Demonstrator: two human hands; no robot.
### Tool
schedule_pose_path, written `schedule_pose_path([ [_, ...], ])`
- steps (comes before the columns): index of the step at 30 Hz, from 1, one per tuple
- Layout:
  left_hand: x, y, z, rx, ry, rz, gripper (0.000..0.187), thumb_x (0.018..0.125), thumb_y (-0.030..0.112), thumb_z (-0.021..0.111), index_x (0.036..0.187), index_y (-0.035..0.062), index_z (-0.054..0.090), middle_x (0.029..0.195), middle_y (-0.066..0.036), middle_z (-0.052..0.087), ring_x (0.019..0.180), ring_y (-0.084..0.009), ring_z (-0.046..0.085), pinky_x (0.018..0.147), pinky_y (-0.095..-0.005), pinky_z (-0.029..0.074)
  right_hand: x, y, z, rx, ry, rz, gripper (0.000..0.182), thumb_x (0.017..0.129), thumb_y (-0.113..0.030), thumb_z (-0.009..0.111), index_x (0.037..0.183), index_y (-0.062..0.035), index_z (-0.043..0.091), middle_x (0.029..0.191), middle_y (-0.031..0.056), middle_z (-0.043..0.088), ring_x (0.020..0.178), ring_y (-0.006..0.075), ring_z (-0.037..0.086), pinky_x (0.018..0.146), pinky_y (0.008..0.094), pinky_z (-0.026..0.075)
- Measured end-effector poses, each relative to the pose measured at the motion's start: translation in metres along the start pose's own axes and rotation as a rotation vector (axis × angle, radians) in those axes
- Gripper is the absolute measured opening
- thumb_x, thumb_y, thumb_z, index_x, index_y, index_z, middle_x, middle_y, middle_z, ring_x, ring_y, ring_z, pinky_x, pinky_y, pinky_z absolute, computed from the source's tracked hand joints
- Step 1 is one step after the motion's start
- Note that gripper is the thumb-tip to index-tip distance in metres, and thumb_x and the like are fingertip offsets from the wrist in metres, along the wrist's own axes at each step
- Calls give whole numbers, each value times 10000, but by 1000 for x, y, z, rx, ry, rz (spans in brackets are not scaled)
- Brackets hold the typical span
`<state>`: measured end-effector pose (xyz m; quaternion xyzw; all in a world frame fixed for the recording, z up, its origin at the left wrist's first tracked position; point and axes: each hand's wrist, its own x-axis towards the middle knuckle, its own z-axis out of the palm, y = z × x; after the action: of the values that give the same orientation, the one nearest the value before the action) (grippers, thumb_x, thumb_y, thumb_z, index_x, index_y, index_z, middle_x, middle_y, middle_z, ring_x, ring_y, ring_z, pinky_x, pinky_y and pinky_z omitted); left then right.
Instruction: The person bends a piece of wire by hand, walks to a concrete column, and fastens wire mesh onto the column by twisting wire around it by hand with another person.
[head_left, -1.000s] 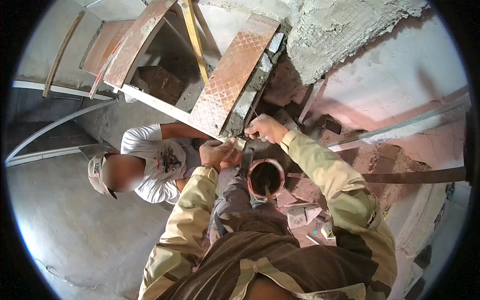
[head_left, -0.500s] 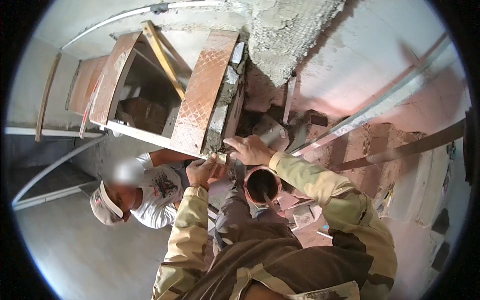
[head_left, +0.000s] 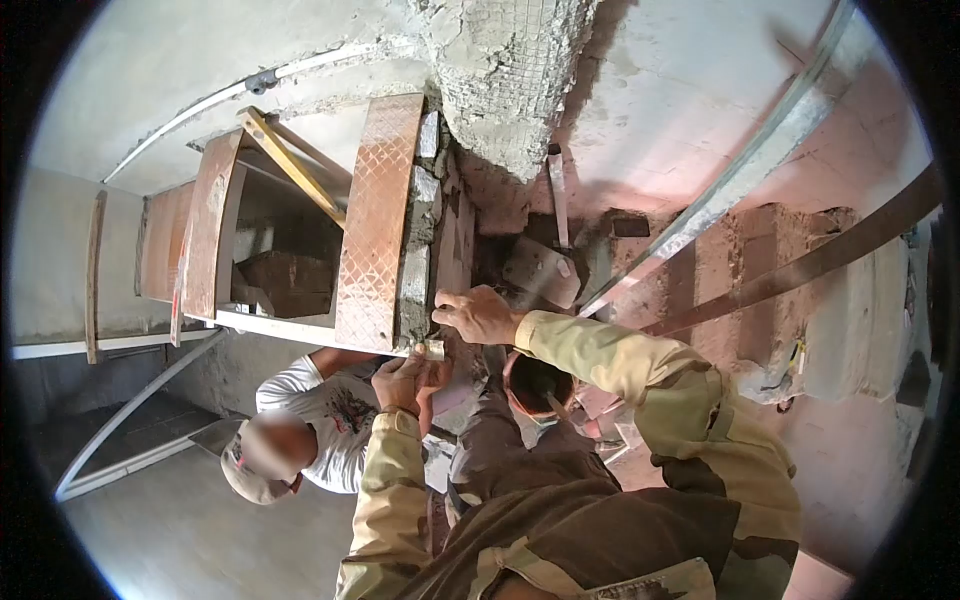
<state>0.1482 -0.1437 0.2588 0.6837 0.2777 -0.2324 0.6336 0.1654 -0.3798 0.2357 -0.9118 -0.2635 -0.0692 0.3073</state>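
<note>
My left hand point(head_left: 398, 383) is closed on a small pale piece point(head_left: 430, 350) at the lower end of a brown tiled slab point(head_left: 378, 220). Along the slab's right side runs a rough edge of mortar and grey blocks point(head_left: 414, 285). My right hand point(head_left: 478, 315) is beside that edge, its fingers curled together; whether they hold anything is hidden. A white strip point(head_left: 290, 328) runs along the slab's lower end. A co-worker's hand point(head_left: 437, 374) is close beside my left hand.
A co-worker in a cap point(head_left: 250, 460) is below the slab on the left. A bucket point(head_left: 540, 385) stands near my legs. A yellow-edged wooden bar point(head_left: 295, 170) leans across the opening. Long metal bars point(head_left: 720, 190) slant on the right.
The view has shifted, so the slab appears lower and further left. My right hand has moved up along the rough edge, away from my left hand. The co-worker's head has shifted.
</note>
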Motion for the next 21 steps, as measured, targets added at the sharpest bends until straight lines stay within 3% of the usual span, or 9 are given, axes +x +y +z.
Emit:
schedule_pose_path([
  [2, -2, 2, 3, -42, 15, -13, 350, 852, 232, 843, 876, -92, 712, 770, -61, 680, 605, -100, 579, 529, -246, 452, 5, 0, 4, 109, -73, 202, 93, 869, -149, 617, 934, -110, 671, 976, 78, 606, 694, 270, 679, 608, 446, 508],
  [3, -6, 7, 5, -37, 12, -12, 350, 852, 232, 843, 876, -92, 712, 770, -61, 680, 605, -100, 579, 529, -246, 452, 8, 0, 6, 165, -110, 303, 84, 876, -160, 623, 829, -99, 659, 923, 74, 602, 695, 276, 678, 617, 467, 491],
  [7, -2, 1, 3, 8, 60, 13, 320, 836, 215, 859, 837, -73, 720, 702, -25, 637, 566, -80, 533, 504, -238, 405, 8, 34, 40, 598, -320, 560, 110, 849, -207, 674, 814, -103, 679, 942, 78, 623, 708, 296, 644, 612, 453, 468],
  [11, -2, 5, 4, -49, 63, 10, 357, 783, 185, 901, 799, -91, 676, 701, -66, 648, 555, -110, 568, 492, -238, 442, 9, 33, 25, 1033, -440, 544, 139, 874, -224, 649, 870, -92, 691, 891, 29, 573, 697, 188, 514, 585, 348, 398],
  [13, -4, 8, 6, -47, 62, 13, 351, 784, 175, 899, 800, -96, 676, 707, -70, 654, 560, -116, 579, 494, -240, 449, 9, 18, -3, 1130, -424, 853, 171, 904, -232, 628, 941, -79, 696, 898, 20, 555, 720, 134, 485, 600, 317, 388],
  [17, -6, 8, 7, -78, 78, 3, 303, 798, 119, 880, 817, -105, 677, 735, -90, 675, 590, -131, 615, 496, -254, 473, 0, 28, 18, 1188, -555, 880, 223, 901, -240, 645, 1020, -55, 681, 908, 10, 589, 738, 136, 532, 615, 332, 427],
  [19, -1, 2, 6, -169, 87, -27, 283, 798, 97, 876, 817, -101, 674, 726, -89, 671, 594, -131, 621, 508, -250, 487, 3, 5, 15, 1024, -18, 705, 271, 876, -242, 665, 1052, -36, 654, 864, 24, 599, 694, 137, 554, 602, 353, 457],
  [20, -2, 3, 5, -140, 79, -20, 281, 798, 91, 875, 815, -96, 667, 741, -98, 675, 604, -138, 629, 519, -251, 503, 5, 4, -7, 733, -170, 589, 217, 881, -193, 653, 1045, -50, 653, 830, 58, 610, 701, 195, 632, 630, 398, 498],
  [21, -2, 4, 5, -111, 68, -14, 279, 798, 86, 874, 814, -92, 660, 757, -107, 678, 613, -146, 637, 530, -252, 518, 3, 1, -7, 736, -177, 584, 217, 881, -193, 653, 1045, -50, 653, 830, 58, 610, 701, 195, 632, 630, 398, 498],
])
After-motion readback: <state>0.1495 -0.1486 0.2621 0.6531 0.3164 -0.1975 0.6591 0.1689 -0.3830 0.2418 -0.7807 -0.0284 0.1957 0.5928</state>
